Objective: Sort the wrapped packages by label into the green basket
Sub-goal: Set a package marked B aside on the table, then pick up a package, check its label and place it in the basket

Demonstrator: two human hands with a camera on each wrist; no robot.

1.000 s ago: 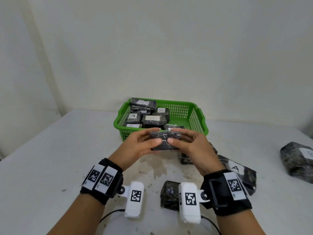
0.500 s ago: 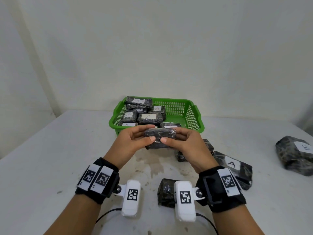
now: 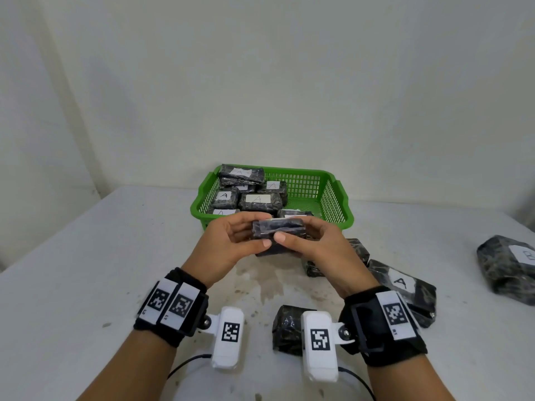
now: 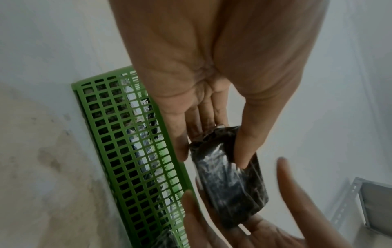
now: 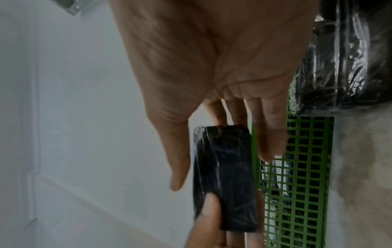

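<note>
A: Grip first: the left hand (image 3: 231,244) and the right hand (image 3: 315,247) each pinch one end of a dark wrapped package (image 3: 278,230), thumbs on the near face, fingers behind.

B: So both are clamped on it, nothing loose?

A: Both closed round it, yes. Its long axis runs side to side, from one hand to the other, and it's held up off the counter (image 3: 86,270).

B: And the target?

A: The green basket (image 3: 337,198) sits straight ahead, just beyond the package, its near wall close behind the fingers. Neither hand is clearly nearer.

B: Label?

A: None visible on the faces shown. The basket's packages read "A"; I'd judge they're turning it to check. More packages lie on the counter to the right.
</note>
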